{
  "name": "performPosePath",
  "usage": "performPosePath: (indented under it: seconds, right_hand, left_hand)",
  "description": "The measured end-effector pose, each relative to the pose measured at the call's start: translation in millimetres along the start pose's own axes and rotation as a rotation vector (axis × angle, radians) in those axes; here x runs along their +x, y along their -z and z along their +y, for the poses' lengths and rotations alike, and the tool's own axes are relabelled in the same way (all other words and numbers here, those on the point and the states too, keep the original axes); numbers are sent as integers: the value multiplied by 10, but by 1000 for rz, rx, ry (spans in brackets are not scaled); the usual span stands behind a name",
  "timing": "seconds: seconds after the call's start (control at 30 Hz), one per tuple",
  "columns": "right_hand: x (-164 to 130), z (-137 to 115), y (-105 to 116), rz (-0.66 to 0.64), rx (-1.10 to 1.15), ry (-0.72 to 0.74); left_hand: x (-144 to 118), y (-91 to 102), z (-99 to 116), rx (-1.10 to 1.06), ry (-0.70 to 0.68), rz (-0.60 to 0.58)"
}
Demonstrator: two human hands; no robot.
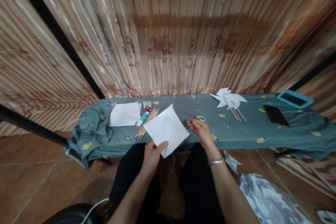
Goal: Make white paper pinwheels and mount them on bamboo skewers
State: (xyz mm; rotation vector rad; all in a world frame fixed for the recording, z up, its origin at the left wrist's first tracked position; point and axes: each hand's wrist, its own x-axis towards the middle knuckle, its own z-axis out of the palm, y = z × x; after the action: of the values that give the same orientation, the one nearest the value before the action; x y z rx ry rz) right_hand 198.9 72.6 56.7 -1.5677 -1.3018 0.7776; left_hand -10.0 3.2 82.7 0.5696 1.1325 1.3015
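White paper square [167, 127]: we're pinching its near corner in our left hand [152, 154], while our right hand [200, 129] is resting loosely open, holding nothing, beside the scissors [195, 116].

Sticks [147, 123] lie left of paper [166, 128] (pinwheels [228, 98] far right)

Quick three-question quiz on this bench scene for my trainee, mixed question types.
1. True or false: the left hand pinches the white sheet by a corner.
2. What lies nearest the right hand: A scissors, B phone, C glue stick?
3. What white paper toy rests beyond the right hand?

Key: 1 true. 2 A. 3 pinwheels.
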Motion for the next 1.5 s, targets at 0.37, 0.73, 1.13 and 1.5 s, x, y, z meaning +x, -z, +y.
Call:
performPosePath:
  seconds: [0.37,0.73,1.13,1.5]
  right_hand:
    - [413,291,183,32,-739,96]
    - [281,345,230,-47,-887,80]
    - [192,26,-148,-267,702,-327]
    - [-7,-137,-345,-487,945,-478]
  left_hand:
    - [638,-406,283,-33,-241,-53]
    - [1012,-325,96,-57,-182,-57]
    - [1068,-171,312,-59,-249,54]
    - [1093,-101,448,-138,-311,129]
